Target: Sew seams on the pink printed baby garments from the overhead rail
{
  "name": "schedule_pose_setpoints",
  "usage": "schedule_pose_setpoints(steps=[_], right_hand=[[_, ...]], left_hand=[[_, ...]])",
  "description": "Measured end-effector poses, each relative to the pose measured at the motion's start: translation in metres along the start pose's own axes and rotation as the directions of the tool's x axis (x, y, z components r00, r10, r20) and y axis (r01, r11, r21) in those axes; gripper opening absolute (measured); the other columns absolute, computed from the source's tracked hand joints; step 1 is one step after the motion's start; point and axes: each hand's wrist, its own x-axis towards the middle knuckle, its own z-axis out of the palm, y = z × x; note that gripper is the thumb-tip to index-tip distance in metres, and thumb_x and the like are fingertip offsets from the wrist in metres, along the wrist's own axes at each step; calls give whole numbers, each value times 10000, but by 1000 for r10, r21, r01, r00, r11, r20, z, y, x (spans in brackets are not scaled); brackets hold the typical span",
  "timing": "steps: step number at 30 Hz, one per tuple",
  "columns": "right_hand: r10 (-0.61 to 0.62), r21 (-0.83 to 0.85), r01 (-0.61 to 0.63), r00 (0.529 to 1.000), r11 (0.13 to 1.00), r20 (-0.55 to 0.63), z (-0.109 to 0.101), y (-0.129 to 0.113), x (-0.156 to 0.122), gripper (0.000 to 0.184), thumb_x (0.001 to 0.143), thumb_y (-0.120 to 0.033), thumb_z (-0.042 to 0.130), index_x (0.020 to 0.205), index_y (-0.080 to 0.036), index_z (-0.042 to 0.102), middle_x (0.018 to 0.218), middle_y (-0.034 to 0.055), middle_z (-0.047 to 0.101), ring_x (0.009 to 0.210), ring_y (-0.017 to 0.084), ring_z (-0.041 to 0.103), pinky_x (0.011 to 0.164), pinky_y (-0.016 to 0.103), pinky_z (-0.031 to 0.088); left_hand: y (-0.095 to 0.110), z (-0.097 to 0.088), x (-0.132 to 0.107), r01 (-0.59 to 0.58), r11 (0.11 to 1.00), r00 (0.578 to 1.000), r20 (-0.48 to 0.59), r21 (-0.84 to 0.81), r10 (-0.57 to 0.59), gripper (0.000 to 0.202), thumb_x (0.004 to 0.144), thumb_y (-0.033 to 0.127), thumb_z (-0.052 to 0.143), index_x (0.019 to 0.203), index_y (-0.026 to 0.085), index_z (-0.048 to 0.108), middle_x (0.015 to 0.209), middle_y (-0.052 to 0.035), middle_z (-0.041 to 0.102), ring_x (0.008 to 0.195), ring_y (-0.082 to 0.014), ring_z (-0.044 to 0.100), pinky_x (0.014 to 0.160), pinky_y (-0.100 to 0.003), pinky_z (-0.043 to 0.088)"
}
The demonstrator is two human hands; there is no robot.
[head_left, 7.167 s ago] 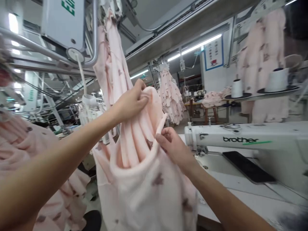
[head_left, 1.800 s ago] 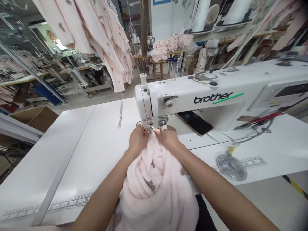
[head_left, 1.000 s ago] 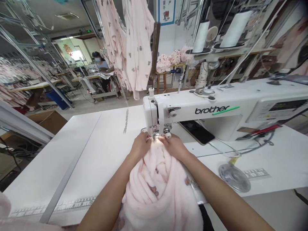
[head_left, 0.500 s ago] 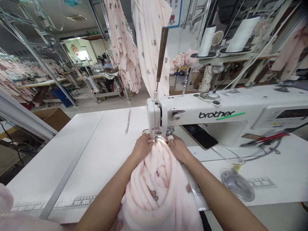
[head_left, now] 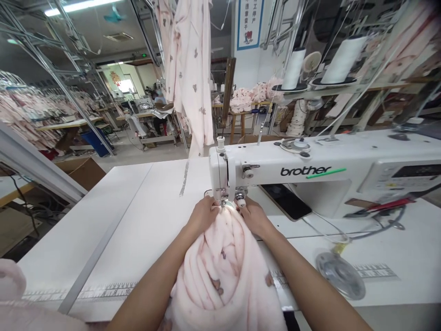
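Note:
A pale pink fleece garment (head_left: 223, 276) with small brown prints lies gathered in loops in front of the white sewing machine (head_left: 262, 170). Its far edge sits under the lit needle area. On the left of the needle, my left hand (head_left: 206, 214) is closed on the fabric edge, thumb and fingers pinched. My right hand (head_left: 253, 215) grips the fabric on the other side, its fingertips partly hidden behind the machine head. The presser foot (head_left: 223, 203) stands between both hands, touching or very near the cloth.
A phone (head_left: 286, 201) lies under the machine arm, with a white cable beside it. Nearer me on the right is a clear round dish (head_left: 340, 275). Thread cones (head_left: 344, 59) stand behind the machine. More pink fabric (head_left: 37, 312) rests at lower left, and printed cloth (head_left: 193, 69) hangs beyond.
The view has shifted slightly, and the hanging cloth behind the machine appears farther left. Both hands keep their places on the garment beside the needle.

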Motion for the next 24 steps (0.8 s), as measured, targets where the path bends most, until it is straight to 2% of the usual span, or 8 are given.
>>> schedule_pose_setpoints(steps=[6, 9, 12, 15, 18, 21, 23, 24], right_hand=[[-13, 42, 12, 1000, 999, 28, 0, 1, -1, 370, 925, -434, 182, 852, -205, 463, 766, 64, 590, 688, 218, 547, 650, 322, 410], [-36, 83, 31, 998, 996, 56, -2, 4, -2, 378, 924, -448, 202, 859, -201, 481, 750, 53, 598, 679, 211, 553, 656, 324, 423], [-75, 122, 61, 991, 991, 114, -6, 6, -1, 351, 891, -478, 321, 887, -190, 521, 746, 31, 604, 695, 198, 564, 660, 308, 440], [-87, 122, 65, 980, 990, 177, -9, 6, 5, 310, 783, -452, 515, 907, -171, 553, 761, 23, 604, 707, 192, 569, 630, 282, 441], [-75, 66, 62, 970, 996, 229, -11, 4, 9, 153, 700, -309, 554, 772, -176, 576, 652, 9, 576, 626, 193, 541, 569, 277, 397], [-103, 4, 106, 955, 994, 277, -10, -7, 1, 54, 636, -217, 514, 588, -193, 514, 530, 8, 513, 556, 199, 486, 526, 287, 331], [-169, 41, 165, 923, 985, 347, -7, -22, -13, 113, 636, -244, 519, 538, -205, 479, 523, 12, 496, 553, 202, 475, 511, 287, 319], [-218, 130, 180, 882, 975, 417, -4, -32, -24, 139, 661, -291, 531, 552, -208, 502, 552, 14, 503, 576, 205, 484, 516, 286, 337]], left_hand=[[9, -17, -5, 57, 998, 997, 53, 34, -58, 136, 775, 227, 447, 794, 210, 581, 885, -58, 656, 853, -243, 599, 733, -314, 408], [2, -37, -8, 89, 996, 991, 100, 4, -89, 229, 826, 305, 403, 760, 211, 601, 876, -60, 666, 866, -248, 596, 775, -336, 412], [-9, -53, -12, 146, 985, 976, 177, -88, -128, 305, 847, 353, 374, 755, 203, 623, 897, -49, 673, 876, -222, 600, 777, -311, 435], [-11, -54, -15, 237, 955, 955, 225, -180, -194, 243, 791, 353, 469, 743, 176, 629, 867, -37, 661, 834, -216, 599, 715, -299, 457], [-1, -45, -22, 318, 911, 937, 235, -264, -259, 95, 656, 243, 587, 669, 149, 595, 746, -26, 609, 776, -219, 577, 670, -299, 454], [10, -48, -49, 404, 824, 911, 257, -398, -322, 169, 580, 191, 610, 744, 149, 610, 728, -26, 584, 722, -206, 572, 624, -299, 462], [11, -61, -86, 417, 745, 908, 265, -521, -323, 289, 620, 245, 582, 892, 162, 633, 801, -38, 608, 741, -195, 592, 644, -295, 482], [10, -71, -112, 387, 692, 922, 240, -610, -304, 347, 654, 277, 551, 975, 173, 630, 851, -45, 623, 775, -188, 606, 684, -292, 489]])
